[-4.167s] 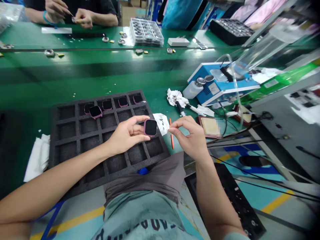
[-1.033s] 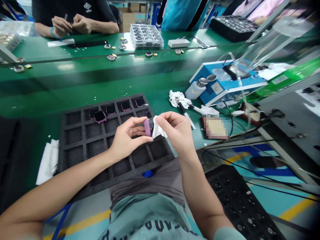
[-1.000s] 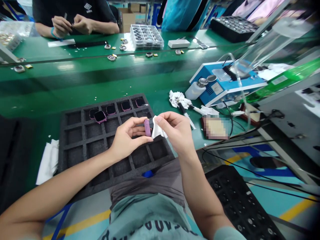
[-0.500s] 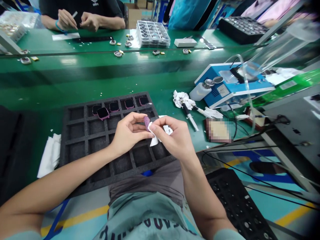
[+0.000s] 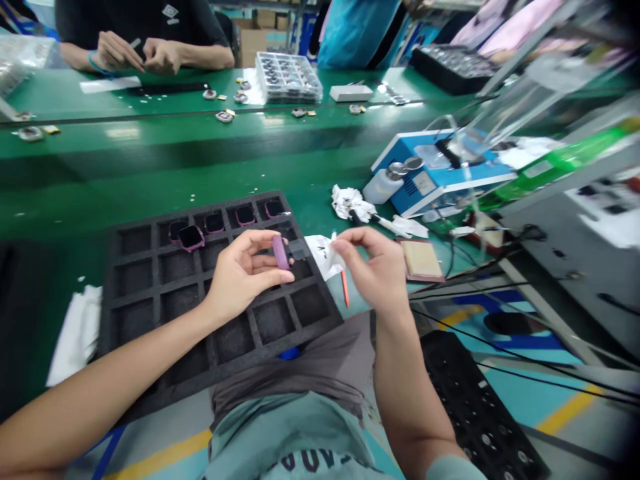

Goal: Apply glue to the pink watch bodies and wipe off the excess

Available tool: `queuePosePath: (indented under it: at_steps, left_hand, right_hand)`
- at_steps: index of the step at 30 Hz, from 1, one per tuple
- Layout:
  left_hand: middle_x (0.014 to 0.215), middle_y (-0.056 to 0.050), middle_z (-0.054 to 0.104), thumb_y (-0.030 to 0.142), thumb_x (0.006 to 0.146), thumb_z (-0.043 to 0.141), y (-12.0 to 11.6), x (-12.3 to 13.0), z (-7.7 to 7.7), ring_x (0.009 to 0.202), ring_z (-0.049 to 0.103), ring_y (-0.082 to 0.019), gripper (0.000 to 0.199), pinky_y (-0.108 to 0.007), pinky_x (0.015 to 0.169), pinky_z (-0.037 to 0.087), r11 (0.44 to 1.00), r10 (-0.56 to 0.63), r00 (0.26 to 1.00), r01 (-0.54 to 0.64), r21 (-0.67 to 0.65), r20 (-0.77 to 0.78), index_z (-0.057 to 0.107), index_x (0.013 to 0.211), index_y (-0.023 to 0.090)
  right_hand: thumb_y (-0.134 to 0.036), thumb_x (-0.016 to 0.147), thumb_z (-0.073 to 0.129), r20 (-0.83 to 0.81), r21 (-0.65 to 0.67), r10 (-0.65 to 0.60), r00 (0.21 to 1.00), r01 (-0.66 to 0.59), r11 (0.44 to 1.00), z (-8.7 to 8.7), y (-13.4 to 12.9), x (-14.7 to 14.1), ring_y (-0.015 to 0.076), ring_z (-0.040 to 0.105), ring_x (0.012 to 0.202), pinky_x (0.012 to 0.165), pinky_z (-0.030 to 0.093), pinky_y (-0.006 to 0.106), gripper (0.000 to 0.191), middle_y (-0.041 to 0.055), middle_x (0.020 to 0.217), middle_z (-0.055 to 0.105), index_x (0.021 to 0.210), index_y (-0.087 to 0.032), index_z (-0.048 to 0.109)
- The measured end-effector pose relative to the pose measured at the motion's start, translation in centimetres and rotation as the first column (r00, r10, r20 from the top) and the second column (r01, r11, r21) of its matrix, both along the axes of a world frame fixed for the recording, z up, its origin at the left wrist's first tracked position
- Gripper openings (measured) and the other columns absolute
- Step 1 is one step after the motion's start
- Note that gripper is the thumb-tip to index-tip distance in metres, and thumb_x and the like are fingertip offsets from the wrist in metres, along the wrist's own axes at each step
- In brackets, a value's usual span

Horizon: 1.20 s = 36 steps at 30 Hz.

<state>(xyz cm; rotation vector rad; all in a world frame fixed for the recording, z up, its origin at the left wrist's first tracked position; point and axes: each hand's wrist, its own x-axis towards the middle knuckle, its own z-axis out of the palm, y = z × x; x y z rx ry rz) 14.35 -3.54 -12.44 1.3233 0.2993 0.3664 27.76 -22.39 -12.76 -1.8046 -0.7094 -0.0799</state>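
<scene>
My left hand (image 5: 243,267) pinches a purple watch case (image 5: 281,253) between thumb and fingers, its narrow side turned up. It hovers above a black foam tray (image 5: 220,357) with square compartments. Several purple-framed watch faces (image 5: 191,237) lie along the tray's far row, one resting tilted over a divider. To the right, my right hand (image 5: 373,267) is closed at the fingertips on a small bit of white tissue (image 5: 334,241), apart from the watch case. A crumpled white paper (image 5: 320,257) and an orange stick (image 5: 345,288) lie behind and below that hand.
A folded white cloth (image 5: 77,333) lies left of the tray. At right are a white bottle (image 5: 383,185), a blue machine (image 5: 440,170), a tan pad (image 5: 421,260) and cables. Across the bench a co-worker's hands (image 5: 163,57) work near a clear parts box (image 5: 289,77).
My right hand has drawn away to the right from the watch case with the tissue. The left hand still holds the case. The view has shifted slightly, and the orange stick has come into sight.
</scene>
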Motion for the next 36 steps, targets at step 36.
queuePosePath:
  at_steps: [36]
  left_hand:
    - [0.098,-0.003,0.075,0.009,0.053,0.096,0.3,0.5,-2.5,0.083,0.074,-0.015,0.066,-0.034,0.085,0.061,0.984,-0.132,0.990,0.125,-0.125,-0.052,0.064,0.111,0.016]
  right_hand:
    - [-0.018,0.094,0.068,0.369,-0.157,0.448,0.814,-0.421,0.893,-0.3,4.1,-1.4,0.0147,0.066,0.085,0.077,0.052,0.030,0.008,0.0022,0.086,0.074,0.090,-0.023,0.074]
